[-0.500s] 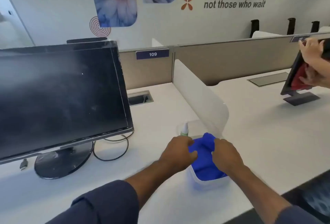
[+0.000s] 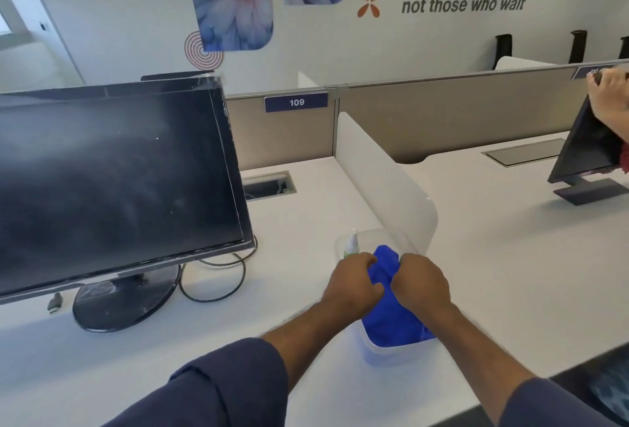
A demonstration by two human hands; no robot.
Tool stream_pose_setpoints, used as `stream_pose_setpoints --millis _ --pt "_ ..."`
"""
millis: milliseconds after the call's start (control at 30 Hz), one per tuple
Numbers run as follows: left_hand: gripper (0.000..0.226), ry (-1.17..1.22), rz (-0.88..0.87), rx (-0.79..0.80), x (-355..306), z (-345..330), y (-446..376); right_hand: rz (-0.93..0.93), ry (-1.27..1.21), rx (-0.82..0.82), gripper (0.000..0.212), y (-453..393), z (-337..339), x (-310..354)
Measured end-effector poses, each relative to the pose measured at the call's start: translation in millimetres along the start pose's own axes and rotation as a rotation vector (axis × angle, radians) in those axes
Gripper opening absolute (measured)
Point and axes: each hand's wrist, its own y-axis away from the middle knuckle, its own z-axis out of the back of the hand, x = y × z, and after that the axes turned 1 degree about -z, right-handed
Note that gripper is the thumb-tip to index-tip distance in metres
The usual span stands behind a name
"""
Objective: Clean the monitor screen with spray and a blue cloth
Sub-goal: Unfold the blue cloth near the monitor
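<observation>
A black monitor (image 2: pixel 112 185) with a dusty, streaked screen stands on a round base at the left of the white desk. To its right a clear plastic tub (image 2: pixel 391 353) holds a blue cloth (image 2: pixel 398 321) and a small spray bottle (image 2: pixel 351 245) with a white nozzle and green label. My left hand (image 2: pixel 354 282) and my right hand (image 2: pixel 420 282) are both in the tub, each gripping the bunched top of the blue cloth. The bottle stands just behind my left hand, mostly hidden by it.
A white divider panel (image 2: pixel 384 185) rises right behind the tub. Black cables (image 2: pixel 212 278) loop by the monitor base, and a cable hatch (image 2: pixel 269 185) sits behind. At the far right another person's hand (image 2: pixel 609 99) holds a second monitor (image 2: pixel 585 150).
My hands have drawn closer together and bunched the blue cloth upward between them. The other person's hand has shifted up on the far monitor.
</observation>
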Motion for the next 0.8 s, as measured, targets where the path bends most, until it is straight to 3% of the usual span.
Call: stream_pose_setpoints --millis 100,167,400,600,700,800 --pt "0.059 0.07 -0.011 -0.02 1.2 5.9 -1.3 0.005 -0.184 0.0 0.018 -4.6 19.6 -2.2" --pt "0.068 0.169 -0.024 -0.053 1.2 9.9 -0.4 0.061 -0.272 -0.004 0.021 -3.0 37.5 -1.4" --pt "0.063 0.489 -0.079 -0.067 -7.9 25.3 4.6 0.232 -0.528 0.011 0.018 19.4 92.1 22.0" --pt "0.095 0.68 0.086 -0.128 -9.7 45.4 20.0 0.397 -0.651 -0.105 0.02 34.8 119.4 50.4" --pt "0.101 0.85 0.189 -0.025 -7.0 56.2 26.2 0.485 -0.805 -0.108 0.02 46.6 128.7 69.9" --pt "0.082 1.133 0.212 0.176 1.4 69.9 39.1 0.503 -0.991 -0.066 0.02 54.9 133.4 88.9"
